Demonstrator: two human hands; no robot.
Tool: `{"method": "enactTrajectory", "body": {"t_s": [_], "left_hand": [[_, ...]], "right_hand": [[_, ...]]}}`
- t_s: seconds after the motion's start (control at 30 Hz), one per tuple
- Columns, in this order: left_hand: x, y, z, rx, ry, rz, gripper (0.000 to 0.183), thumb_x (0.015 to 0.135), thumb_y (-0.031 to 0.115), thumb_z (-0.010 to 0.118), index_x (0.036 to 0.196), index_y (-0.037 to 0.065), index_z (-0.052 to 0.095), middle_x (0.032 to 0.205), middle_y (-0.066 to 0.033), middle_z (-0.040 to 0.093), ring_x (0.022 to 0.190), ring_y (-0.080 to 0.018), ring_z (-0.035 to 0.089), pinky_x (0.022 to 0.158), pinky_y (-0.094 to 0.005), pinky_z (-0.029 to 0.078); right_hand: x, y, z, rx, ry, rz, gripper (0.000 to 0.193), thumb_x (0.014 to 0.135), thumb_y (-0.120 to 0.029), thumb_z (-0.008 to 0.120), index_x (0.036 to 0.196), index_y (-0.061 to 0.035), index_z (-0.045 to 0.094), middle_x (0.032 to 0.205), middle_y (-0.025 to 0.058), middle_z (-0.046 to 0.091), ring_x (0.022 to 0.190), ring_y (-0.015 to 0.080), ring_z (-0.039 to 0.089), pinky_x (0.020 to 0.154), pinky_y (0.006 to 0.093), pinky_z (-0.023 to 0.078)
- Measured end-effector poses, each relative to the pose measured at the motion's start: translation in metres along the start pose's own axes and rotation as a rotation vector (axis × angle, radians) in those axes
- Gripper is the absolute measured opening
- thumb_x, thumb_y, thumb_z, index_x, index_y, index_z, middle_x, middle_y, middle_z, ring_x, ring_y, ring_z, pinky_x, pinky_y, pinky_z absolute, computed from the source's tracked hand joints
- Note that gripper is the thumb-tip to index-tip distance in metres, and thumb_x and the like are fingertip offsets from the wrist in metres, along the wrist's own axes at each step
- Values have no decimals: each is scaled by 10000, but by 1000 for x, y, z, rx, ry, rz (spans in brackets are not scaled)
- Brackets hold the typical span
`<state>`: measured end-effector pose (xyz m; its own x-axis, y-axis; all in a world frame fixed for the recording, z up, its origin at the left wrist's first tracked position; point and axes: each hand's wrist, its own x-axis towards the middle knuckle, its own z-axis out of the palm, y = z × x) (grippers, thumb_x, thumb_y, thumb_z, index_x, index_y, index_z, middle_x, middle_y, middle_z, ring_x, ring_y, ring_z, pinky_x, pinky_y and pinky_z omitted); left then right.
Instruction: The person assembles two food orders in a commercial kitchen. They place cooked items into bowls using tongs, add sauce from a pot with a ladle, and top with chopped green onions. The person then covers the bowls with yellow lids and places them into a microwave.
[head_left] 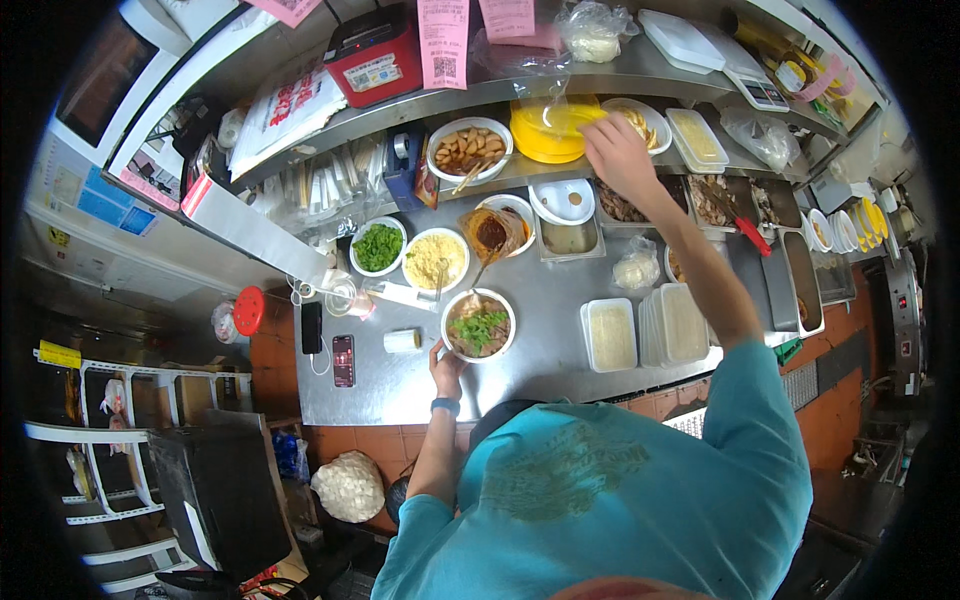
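Observation:
My left hand grips the near left side of a white bowl on the steel counter. Sliced meat and chopped green herbs fill this bowl. At the shelf, my right hand reaches up and forward, its bent fingers at the right edge of a round yellow plastic container. Whether those fingers pinch anything is too small to tell. Behind the held bowl stand a bowl of chopped greens, one of chopped pale yellow food and a container of dark red sauce with a spoon.
Stacked translucent tubs occupy the counter's right. A phone and a white roll lie left. On the shelf are a brown stew bowl, a red printer and a scale. Red-handled tongs rest over metal pans.

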<state>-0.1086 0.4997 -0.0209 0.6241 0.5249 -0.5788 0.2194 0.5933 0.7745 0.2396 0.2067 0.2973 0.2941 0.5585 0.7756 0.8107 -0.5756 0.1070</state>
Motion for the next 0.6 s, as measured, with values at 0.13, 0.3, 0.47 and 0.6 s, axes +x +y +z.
{"method": "enactTrajectory", "body": {"t_s": [0.13, 0.3, 0.47, 0.6], "left_hand": [[-12, -7, -21, 63, -106, 17, 423, 913, 28, 512, 1327, 114, 492, 1042, -121, 655, 855, -184, 656, 681, -325, 562], [-26, -14, -34, 17, -198, 1, 499, 897, 4, 500, 1364, 163, 426, 921, -81, 589, 762, -143, 585, 641, -276, 541], [-36, 0, -31, -20, -230, -82, 461, 934, -35, 443, 1376, 96, 433, 1140, -180, 587, 974, -259, 628, 932, -469, 572], [-37, 16, -34, 8, -258, -161, 465, 950, -34, 427, 1399, 90, 431, 1156, -205, 596, 1029, -275, 634, 941, -438, 569]], "right_hand": [[-79, -71, -63, 148, 115, 347, 264, 849, 21, 670, 1109, -32, 666, 905, 123, 677, 846, 268, 656, 750, 326, 537], [-223, -179, -69, 908, 48, 1297, 273, 981, -91, 610, 1228, 24, 622, 1020, 92, 706, 891, 153, 667, 807, 288, 539], [-308, -274, -27, 1342, 103, 1944, 267, 983, -87, 589, 1222, 31, 578, 1126, 105, 636, 1054, 197, 622, 932, 325, 514], [-294, -309, -2, 1499, 67, 1826, 245, 964, -41, 592, 1196, 38, 584, 1119, 106, 642, 1038, 196, 638, 921, 335, 533]]}}
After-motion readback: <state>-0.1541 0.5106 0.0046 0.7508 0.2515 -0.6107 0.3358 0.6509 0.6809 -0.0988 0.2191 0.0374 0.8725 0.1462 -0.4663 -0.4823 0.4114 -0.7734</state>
